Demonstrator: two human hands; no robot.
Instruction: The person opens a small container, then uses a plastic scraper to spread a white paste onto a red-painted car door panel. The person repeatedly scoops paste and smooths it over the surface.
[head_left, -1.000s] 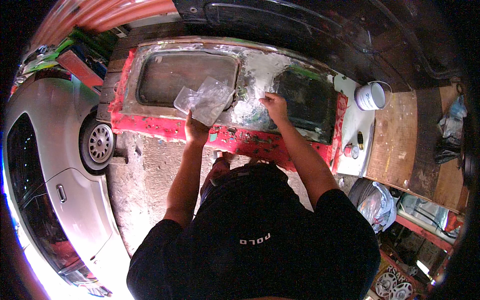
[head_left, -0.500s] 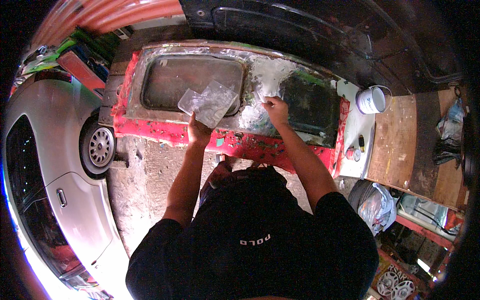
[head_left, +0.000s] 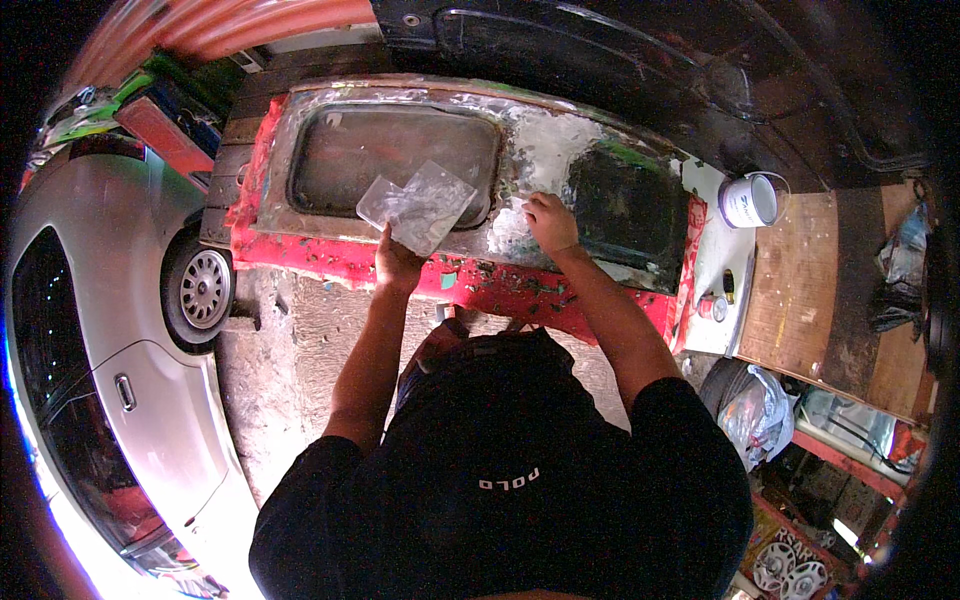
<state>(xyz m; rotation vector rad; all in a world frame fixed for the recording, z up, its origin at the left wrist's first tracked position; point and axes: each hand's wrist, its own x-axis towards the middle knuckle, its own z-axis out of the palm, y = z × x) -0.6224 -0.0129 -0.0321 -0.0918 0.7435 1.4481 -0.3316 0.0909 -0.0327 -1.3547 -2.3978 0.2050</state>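
Against the frame half a second earlier, the right hand (head_left: 550, 225) sits a little farther left over the panel (head_left: 510, 170), closer to its recessed window (head_left: 400, 158). The thin pale piece that showed at its fingertips then can no longer be made out. The left hand (head_left: 398, 268) and the plastic sheet (head_left: 430, 200) keep nearly the same pose, though the window now reaches farther past the sheet's right side.

The right grip is drawn in, fingers bent toward the thumb, close over the white patch (head_left: 552, 143); I cannot tell whether they pinch anything or touch the panel. The left grip pinches the sheet by its near edge, thumb on top, the other fingers mostly hidden below.

The sheet is clear, angular and smeared with greyish-white streaks; it is held over the lower right part of the window. The panel lies along the surface (head_left: 520, 292), behind its red, flecked near edge. It looks worn and blotchy, with the uneven white patch spread between the window and a dark area (head_left: 625, 205) on the right. Near the surface's right end stands a white bucket (head_left: 745, 202).
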